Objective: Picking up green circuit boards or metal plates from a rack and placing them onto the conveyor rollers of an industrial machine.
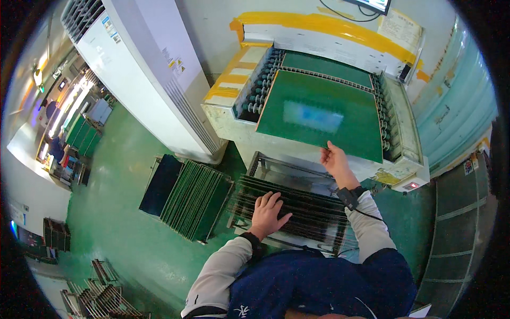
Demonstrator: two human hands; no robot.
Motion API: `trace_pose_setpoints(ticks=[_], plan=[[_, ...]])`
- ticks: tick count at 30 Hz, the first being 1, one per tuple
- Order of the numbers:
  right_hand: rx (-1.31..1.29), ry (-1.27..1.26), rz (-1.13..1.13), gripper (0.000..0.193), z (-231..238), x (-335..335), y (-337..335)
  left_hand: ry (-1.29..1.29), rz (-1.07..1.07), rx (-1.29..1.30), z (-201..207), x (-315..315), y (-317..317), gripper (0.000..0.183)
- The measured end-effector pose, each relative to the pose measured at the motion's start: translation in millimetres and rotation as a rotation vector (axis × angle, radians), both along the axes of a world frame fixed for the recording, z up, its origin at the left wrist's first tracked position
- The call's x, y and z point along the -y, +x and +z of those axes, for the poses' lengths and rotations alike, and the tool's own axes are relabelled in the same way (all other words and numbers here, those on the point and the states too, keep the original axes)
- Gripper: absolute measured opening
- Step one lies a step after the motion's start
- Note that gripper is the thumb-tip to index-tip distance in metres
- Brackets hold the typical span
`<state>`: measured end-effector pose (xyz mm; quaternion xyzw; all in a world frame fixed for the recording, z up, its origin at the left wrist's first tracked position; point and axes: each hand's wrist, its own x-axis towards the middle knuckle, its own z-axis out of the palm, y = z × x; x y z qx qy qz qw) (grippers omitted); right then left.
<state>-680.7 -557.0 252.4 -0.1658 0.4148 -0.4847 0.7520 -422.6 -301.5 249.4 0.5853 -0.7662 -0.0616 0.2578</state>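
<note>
Green panel point(324, 87) is lying on rollers point(259, 91), upper right.
Floor point(119, 159) is shining at left; left grip point(270, 213) is resting apart, right grip point(337, 164) unclear.

A flat, rectangular green board point(319, 109) with thin coppery edges lies face up just beyond the right grip point(339, 166), its near edge at the fingertips; a bluish-white glare shows on its middle. Beneath and to the right of the left grip point(268, 215), thin dark boards point(305, 215) stand on edge, parallel and closely spaced.
</note>
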Motion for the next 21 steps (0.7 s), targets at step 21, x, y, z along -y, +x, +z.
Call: trace_pose_setpoints(ticks=[21], plan=[[-1.443,-0.537,0.925,0.074,-15.1,-104.9,20.0,0.009,-0.013,-0.029,-4.5,-2.2,4.2,0.057]])
